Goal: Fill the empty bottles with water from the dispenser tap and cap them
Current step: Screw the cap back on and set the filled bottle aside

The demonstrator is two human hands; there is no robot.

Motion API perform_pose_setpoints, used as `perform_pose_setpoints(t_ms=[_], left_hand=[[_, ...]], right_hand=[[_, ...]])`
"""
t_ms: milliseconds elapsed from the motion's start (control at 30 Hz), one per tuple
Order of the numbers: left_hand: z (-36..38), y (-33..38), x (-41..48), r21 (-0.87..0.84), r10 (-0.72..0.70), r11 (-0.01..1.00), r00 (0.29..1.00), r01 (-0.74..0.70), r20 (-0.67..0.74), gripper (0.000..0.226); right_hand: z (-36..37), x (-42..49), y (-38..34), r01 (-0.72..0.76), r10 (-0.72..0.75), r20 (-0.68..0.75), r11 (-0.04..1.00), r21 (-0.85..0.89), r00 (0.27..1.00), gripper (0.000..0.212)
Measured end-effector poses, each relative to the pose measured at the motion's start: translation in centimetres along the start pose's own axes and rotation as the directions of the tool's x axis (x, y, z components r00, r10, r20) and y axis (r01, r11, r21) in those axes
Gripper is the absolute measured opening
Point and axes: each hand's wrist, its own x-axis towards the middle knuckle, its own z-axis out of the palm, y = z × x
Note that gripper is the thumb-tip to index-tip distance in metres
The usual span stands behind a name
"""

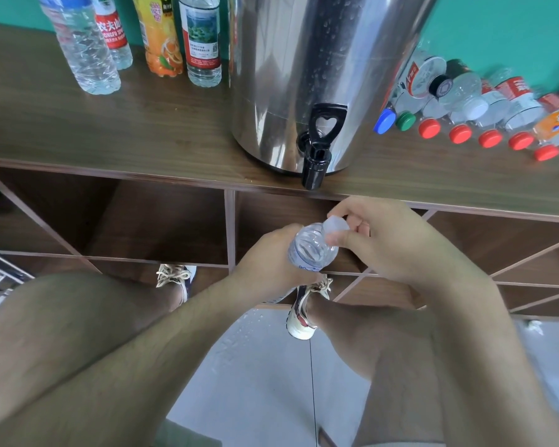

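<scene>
Item 1: clear bottle [313, 248]. It is sitting tilted in front of the shelf cubbies, below and just in front of the black tap [317, 166], mouth pointing up and to the right.

Item 2: left hand [265, 256]. It is gripping the bottle's body, fingers curled round it.

Item 3: right hand [384, 240]. It is pinching a translucent white cap [334, 229] between thumb and fingers, and is holding it at the bottle's mouth. Whether the cap is threaded on cannot be told.

Item 4: steel dispenser [320, 69]. It is standing on the wooden counter [110, 130], with its tap overhanging the front edge.

Item 5: 4 upright bottles [84, 50]. They are standing on the counter left of the dispenser.

Item 6: heap of capped bottles [465, 95]. They are lying on their sides right of the dispenser, showing 1 blue, 1 green and 5 red caps.

Item 7: grey floor [255, 350]. Water droplets are lying on it between the person's legs.
</scene>
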Motion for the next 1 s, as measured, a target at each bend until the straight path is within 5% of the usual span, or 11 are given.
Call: perform_pose_setpoints(t_ms=[100, 300, 533, 700, 800, 1000], left_hand=[[0.2, -0.3, 0.1, -0.041, -0.028, 0.999, 0.999, 0.028, 0.016, 0.051], [0.2, -0.9, 0.2, -0.158, -0.013, 0.987, 1.000, 0.009, -0.026, 0.067], [0.6, -1.0, -0.4, -0.197, -0.019, 0.980, 0.999, 0.011, -0.039, 0.064], [0.3, -0.5, -1.1, -0.184, 0.000, 0.983, 0.999, -0.006, -0.033, 0.059], [-0.7, 0.6, -2.7, -0.213, 0.046, 0.975, 0.998, -0.055, -0.047, 0.053], [-3.1, 4.7, -6.5, -0.223, 0.157, 0.961, 0.987, -0.161, -0.035, 0.054]], right_hand=[[0.2, 0.2, 0.2, -0.034, 0.033, -0.015, 0.999, -0.010, 0.999, 0.029], [-0.1, 0.0, 1.6, 0.129, -0.123, -0.048, 0.978, 0.167, 0.991, 0.028], [0.1, 0.5, 0.8, 0.125, -0.125, -0.011, 0.992, 0.031, 0.992, 0.006], [0.8, 0.1, 0.4, 0.152, -0.158, -0.065, 0.984, -0.093, 0.985, 0.020], [0.7, -1.8, -0.7, 0.368, -0.438, -0.194, 0.876, -0.313, 0.878, 0.030], [-3.9, -4.0, -3.1, 0.552, -0.708, -0.125, 0.637, -0.538, 0.695, 0.041]])
